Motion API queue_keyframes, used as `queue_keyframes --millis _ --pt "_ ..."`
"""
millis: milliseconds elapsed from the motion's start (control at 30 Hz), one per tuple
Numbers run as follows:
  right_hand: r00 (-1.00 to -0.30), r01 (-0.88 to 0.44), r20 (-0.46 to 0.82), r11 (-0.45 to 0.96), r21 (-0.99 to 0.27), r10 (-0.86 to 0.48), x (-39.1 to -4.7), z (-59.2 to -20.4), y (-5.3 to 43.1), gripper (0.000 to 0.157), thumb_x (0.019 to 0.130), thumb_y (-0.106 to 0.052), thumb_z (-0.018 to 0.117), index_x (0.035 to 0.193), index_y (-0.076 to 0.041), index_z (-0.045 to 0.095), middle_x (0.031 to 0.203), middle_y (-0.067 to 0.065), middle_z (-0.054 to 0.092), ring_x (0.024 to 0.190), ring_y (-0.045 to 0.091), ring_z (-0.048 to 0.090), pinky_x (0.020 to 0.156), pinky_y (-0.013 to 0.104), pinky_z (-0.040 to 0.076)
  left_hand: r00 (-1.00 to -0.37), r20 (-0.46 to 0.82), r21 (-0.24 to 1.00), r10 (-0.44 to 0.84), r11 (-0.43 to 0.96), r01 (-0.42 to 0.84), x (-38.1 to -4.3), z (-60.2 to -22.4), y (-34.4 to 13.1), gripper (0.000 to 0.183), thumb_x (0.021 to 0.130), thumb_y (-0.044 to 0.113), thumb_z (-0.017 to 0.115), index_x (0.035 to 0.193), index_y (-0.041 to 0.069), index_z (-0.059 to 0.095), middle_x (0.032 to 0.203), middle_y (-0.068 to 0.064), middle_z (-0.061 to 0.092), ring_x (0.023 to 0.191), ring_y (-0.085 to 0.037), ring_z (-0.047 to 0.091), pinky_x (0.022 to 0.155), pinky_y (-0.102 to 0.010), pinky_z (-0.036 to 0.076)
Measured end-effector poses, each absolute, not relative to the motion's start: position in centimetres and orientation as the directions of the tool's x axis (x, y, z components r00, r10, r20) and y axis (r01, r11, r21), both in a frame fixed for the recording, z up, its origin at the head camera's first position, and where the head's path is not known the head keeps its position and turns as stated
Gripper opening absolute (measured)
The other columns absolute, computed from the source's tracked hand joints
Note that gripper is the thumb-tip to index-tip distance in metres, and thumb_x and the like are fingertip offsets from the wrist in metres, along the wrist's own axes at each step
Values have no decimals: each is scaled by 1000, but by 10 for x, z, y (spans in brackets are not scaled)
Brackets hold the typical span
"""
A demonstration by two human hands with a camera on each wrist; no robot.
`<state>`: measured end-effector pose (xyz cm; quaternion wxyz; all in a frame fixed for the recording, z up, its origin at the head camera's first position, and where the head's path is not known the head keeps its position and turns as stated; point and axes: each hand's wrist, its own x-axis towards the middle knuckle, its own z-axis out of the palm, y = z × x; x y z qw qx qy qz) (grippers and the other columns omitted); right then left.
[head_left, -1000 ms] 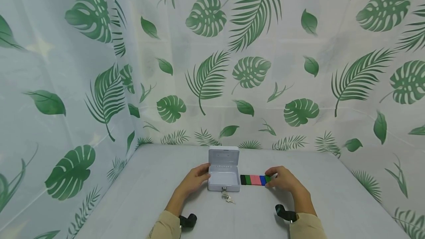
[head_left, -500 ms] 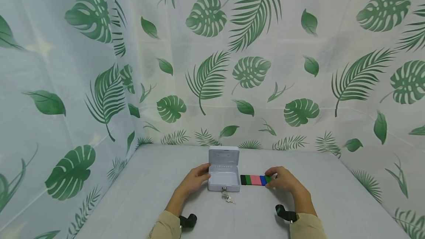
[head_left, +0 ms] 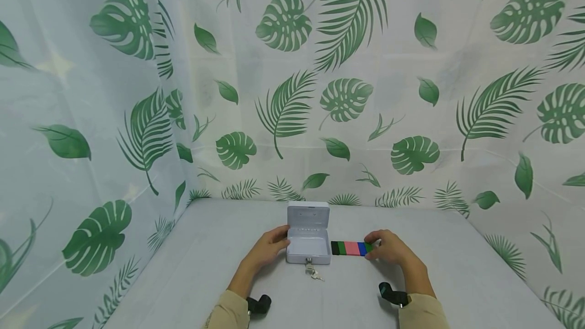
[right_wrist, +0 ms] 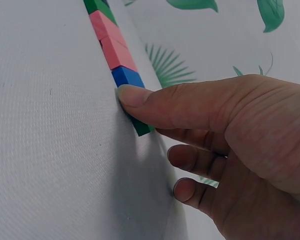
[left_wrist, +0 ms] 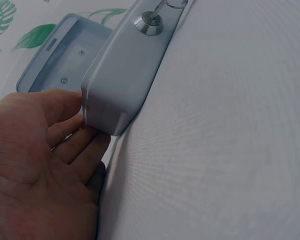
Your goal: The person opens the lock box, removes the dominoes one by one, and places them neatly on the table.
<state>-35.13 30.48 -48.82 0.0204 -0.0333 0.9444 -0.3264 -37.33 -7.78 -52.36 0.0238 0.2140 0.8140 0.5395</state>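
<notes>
A small white cash box [head_left: 308, 258] stands on the table with its lid [head_left: 308, 216] raised, its bare inside showing. Keys [head_left: 314, 272] on a ring hang from its front lock [left_wrist: 149, 23]. My left hand [head_left: 267, 247] touches the box's left side with fairly straight fingers and thumb. To the box's right lies a row of small blocks: black [head_left: 335, 248], green [head_left: 342, 248], pink [head_left: 351, 248], blue [head_left: 362, 249] and green at the right end. My right hand [head_left: 388, 248] pinches that end green block [right_wrist: 141, 126] between thumb and a finger, the finger partly hidden.
The table [head_left: 347, 298] has a pale cloth, and leaf-printed curtains [head_left: 347, 65] rise behind it and on the left. Black wrist cameras [head_left: 259, 304] sit on both forearms, close over the cloth.
</notes>
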Motion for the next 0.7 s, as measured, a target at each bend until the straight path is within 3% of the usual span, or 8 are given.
queue_keyframes --millis 500,700 --pt "-996 -49 -27 788 -614 -83 -351 -485 306 48 78 -14 90 122 -7 73 124 12 69 113 33 61 94 57 56 -910 189 898 369 311 312 -374 -524 -77 51 106 18 59 153 4 49 156 -16 53 148 -37 47 122 -56 36" --pt "-996 -55 -19 787 -614 -84 -353 -479 304 44 86 -16 84 127 -8 70 126 14 68 112 32 60 94 56 55 -908 196 897 370 306 318 -374 -523 -77 51 105 17 60 154 4 48 156 -17 52 145 -37 50 122 -56 37"
